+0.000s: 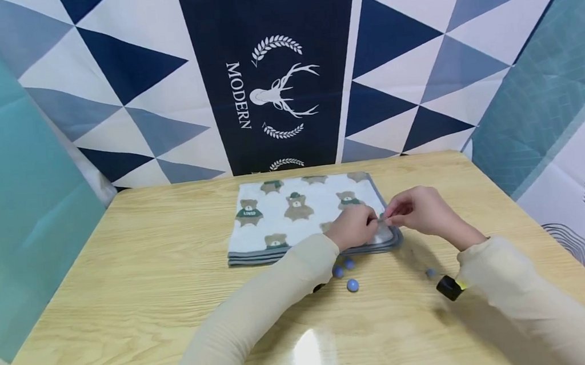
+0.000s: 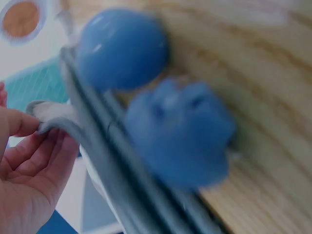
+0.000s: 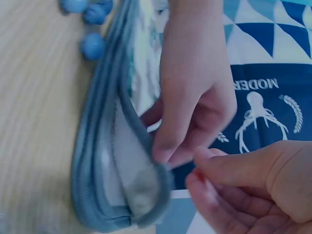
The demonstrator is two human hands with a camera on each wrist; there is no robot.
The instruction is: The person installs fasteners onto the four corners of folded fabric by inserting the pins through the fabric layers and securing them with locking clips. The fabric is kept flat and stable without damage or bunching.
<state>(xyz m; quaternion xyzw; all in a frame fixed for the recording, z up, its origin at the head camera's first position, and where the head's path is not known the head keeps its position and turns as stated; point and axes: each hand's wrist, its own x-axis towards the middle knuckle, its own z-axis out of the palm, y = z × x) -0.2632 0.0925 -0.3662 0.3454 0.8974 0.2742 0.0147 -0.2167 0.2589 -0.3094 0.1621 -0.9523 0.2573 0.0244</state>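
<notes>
A folded blanket (image 1: 255,237), white with brown bears and grey edging, lies on the table. My left hand (image 1: 354,227) reaches across its near right corner. In the left wrist view, the thumb and fingers of that hand pinch the raised grey edge (image 2: 61,122) of a layer. Close by on the right is my right hand (image 1: 421,211), its thumb and forefinger drawn together near the left fingertips. In the right wrist view the right fingertips (image 3: 200,183) are apart from the blanket corner (image 3: 163,195). Whether something tiny is between them cannot be seen.
Several small blue balls (image 1: 353,285) sit in front of the blanket; one lumpy blue piece (image 2: 180,131) is against its folds. A small blue thing (image 1: 430,272) and a black device (image 1: 450,288) show by the right sleeve. Patterned cloth (image 1: 275,92) hangs behind the wooden table (image 1: 140,274).
</notes>
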